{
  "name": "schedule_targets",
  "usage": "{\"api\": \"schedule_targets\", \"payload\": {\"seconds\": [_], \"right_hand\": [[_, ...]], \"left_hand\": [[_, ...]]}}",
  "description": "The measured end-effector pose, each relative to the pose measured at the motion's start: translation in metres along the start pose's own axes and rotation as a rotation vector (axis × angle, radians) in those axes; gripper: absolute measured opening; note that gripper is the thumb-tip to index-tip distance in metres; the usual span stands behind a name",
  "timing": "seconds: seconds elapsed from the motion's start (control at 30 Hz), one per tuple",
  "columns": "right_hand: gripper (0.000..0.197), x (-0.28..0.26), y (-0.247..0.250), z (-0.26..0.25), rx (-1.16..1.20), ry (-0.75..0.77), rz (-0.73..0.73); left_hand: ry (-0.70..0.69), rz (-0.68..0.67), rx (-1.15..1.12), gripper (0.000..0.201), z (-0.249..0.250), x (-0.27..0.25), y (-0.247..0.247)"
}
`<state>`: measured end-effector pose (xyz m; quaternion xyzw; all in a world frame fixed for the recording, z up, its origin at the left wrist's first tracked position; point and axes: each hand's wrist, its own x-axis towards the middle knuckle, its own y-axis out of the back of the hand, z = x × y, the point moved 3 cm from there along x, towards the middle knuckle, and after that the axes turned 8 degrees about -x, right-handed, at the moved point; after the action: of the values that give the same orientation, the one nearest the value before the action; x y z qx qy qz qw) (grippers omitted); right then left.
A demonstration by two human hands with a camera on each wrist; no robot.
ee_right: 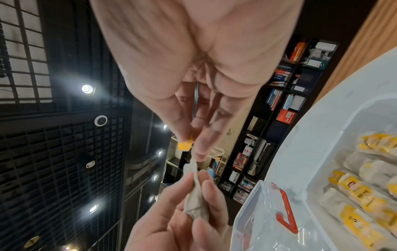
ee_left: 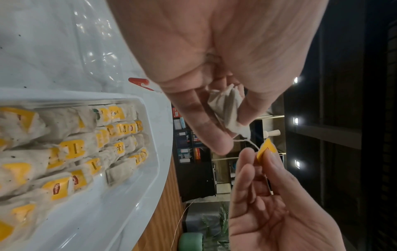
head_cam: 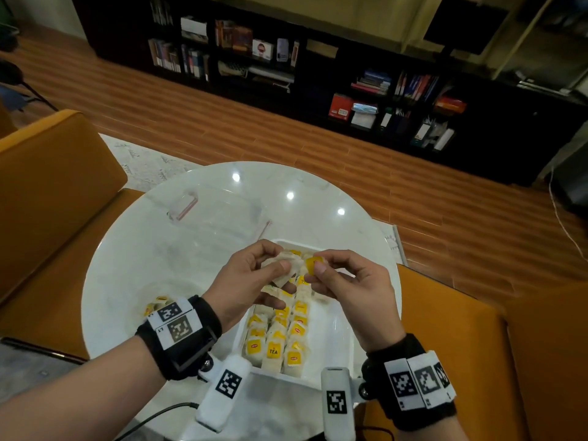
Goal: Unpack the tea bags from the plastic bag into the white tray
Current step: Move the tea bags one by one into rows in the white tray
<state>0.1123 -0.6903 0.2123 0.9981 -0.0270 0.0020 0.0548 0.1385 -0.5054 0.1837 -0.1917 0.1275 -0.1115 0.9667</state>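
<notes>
above the white tray (head_cam: pixel 331 329), left grip (head_cam: pixel 245 281) pinching a tea bag (head_cam: pixel 286 268), right grip (head_cam: pixel 346 281) pinching its yellow tag (head_cam: pixel 311 264)

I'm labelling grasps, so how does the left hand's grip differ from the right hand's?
The left hand grips the tea bag's pouch between thumb and fingers; the right hand pinches only its yellow tag. The left hand's load is soft paper, the right's a small card. A thin string joins them, above the white tray.

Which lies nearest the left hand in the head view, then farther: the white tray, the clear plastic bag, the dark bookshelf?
1. White tray: directly beneath the left hand.
2. Clear plastic bag: beyond, on the round table.
3. Dark bookshelf: across the wooden floor.
</notes>
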Motion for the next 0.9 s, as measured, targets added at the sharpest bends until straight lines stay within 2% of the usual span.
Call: {"api": "schedule_targets", "payload": {"seconds": [0.13,0.3,0.4,0.57,0.67,0.73,0.9], "right_hand": [[0.020,-0.001,-0.015,-0.005,-0.026,0.009,0.006],[0.010,0.003,-0.043,-0.013,-0.074,0.015,0.000],[0.010,0.006,-0.052,-0.013,-0.115,-0.014,0.058],[0.028,0.008,-0.063,-0.009,-0.132,-0.076,0.113],[0.013,0.010,-0.070,-0.010,-0.200,-0.069,0.097],[0.004,0.011,-0.073,-0.007,-0.230,-0.054,0.124],[0.005,0.006,-0.081,0.000,-0.172,-0.070,0.189]], "left_hand": [[-0.006,-0.029,0.023,0.011,0.008,0.000,0.009],[-0.011,-0.075,0.059,0.013,0.019,0.000,0.024],[0.010,-0.124,0.070,0.014,0.026,0.001,0.035],[0.068,-0.207,0.045,0.020,0.031,0.003,0.048],[0.091,-0.204,0.064,0.019,0.032,0.004,0.053],[0.116,-0.219,0.062,0.026,0.031,0.004,0.057],[0.149,-0.230,0.042,0.023,0.025,0.006,0.071]]}}
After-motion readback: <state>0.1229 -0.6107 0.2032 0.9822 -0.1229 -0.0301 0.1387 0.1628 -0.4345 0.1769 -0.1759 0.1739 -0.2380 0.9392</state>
